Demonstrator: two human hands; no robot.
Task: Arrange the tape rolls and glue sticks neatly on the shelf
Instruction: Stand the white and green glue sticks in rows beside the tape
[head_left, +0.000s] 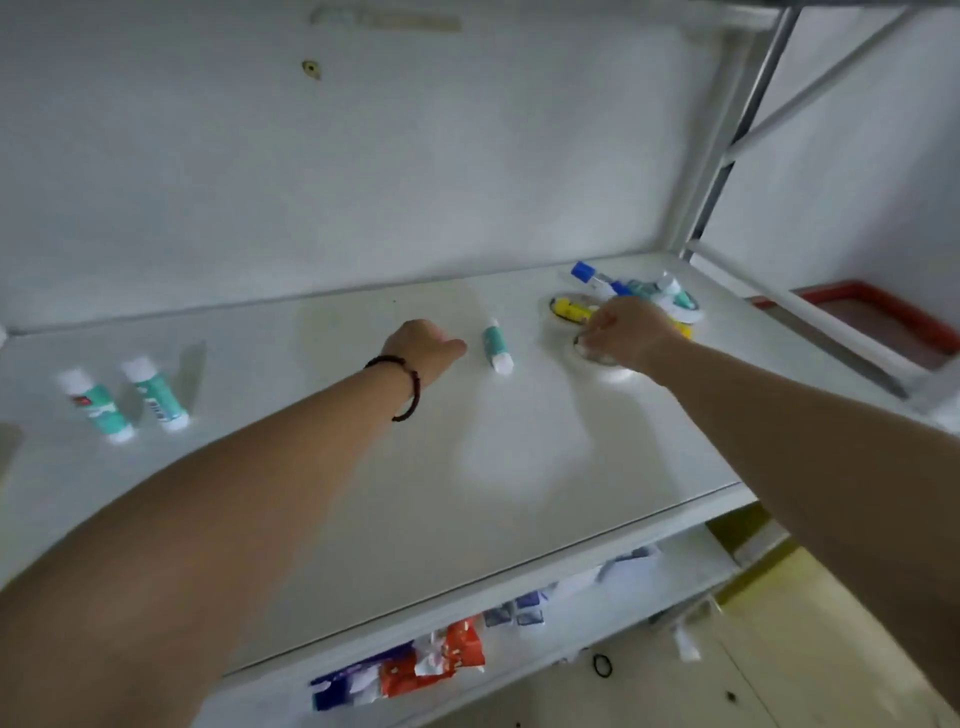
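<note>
Head view: one glue stick (497, 346) lies on its side mid-shelf, teal body, white cap toward the front edge. Taking this lying stick as landmark. It looks light and rigid, a smooth plastic cylinder likely to roll if nudged sideways; best pinched across the barrel near its middle, thumb against two fingers, then stood on its flat base.

Just left of it, the left hand (423, 349) hovers, fingers curled loosely, thumb pointing at the stick, holding nothing; not touching as far as I can tell. A dark bead bracelet (408, 387) sits on that wrist.

Right of the stick, the right hand (626, 330) presses down on a white tape roll (605, 364) lying flat, fingertips closed on its rim or core; grip partly hidden. Tape rolls should be light, stiff rings, easy to take by the rim or through the hole, and stackable.

Behind that hand, a loose pile (631, 296): more rolls, blue-capped tubes, something yellow; blurred, count unclear.

Far left of the stick, two upright glue sticks (130, 397) stand side by side, near each other, apparently the start of a row.

All rest on the white shelf (363, 493). Below it, a lower shelf holds crumpled packets (405, 670).
</note>
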